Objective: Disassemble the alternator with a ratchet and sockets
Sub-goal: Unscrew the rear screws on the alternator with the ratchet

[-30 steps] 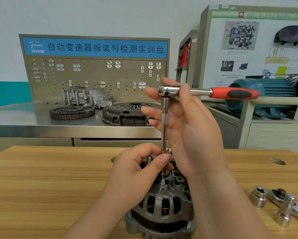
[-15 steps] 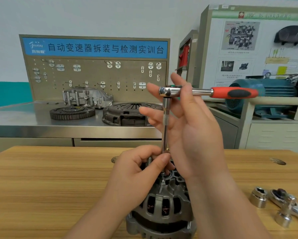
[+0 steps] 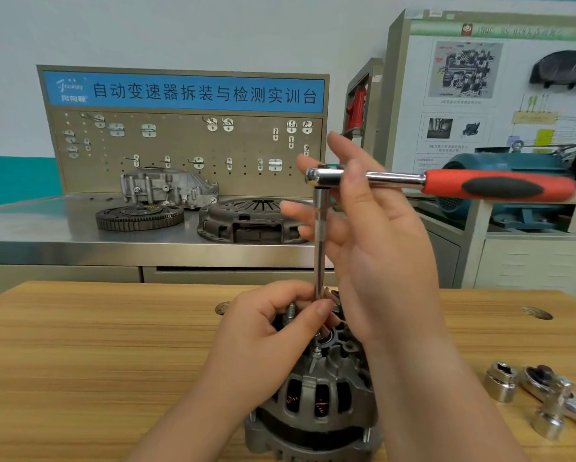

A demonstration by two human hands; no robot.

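A grey alternator [image 3: 316, 405] stands on the wooden table [image 3: 79, 361], with copper windings showing through its slots. A steel extension bar [image 3: 320, 241] rises straight up from its top to a ratchet [image 3: 500, 186] with a red and black handle pointing right. My left hand [image 3: 263, 345] pinches the bar's lower end just above the housing, hiding the socket. My right hand [image 3: 380, 248] is up at the ratchet head. Its thumb lies across the ratchet's neck and its fingers spread behind the bar.
Two loose sockets [image 3: 501, 381] [image 3: 550, 421] and a second ratchet [image 3: 546, 381] lie on the table at the right. Behind stands a steel bench [image 3: 46, 235] with a ring gear [image 3: 139, 218], a clutch cover [image 3: 246, 221], a cast housing [image 3: 169, 186] and a pegboard. A blue motor [image 3: 513, 211] sits at the back right.
My right hand's fingers have straightened and spread upward around the ratchet head. The ratchet, bar and left hand have hardly moved.
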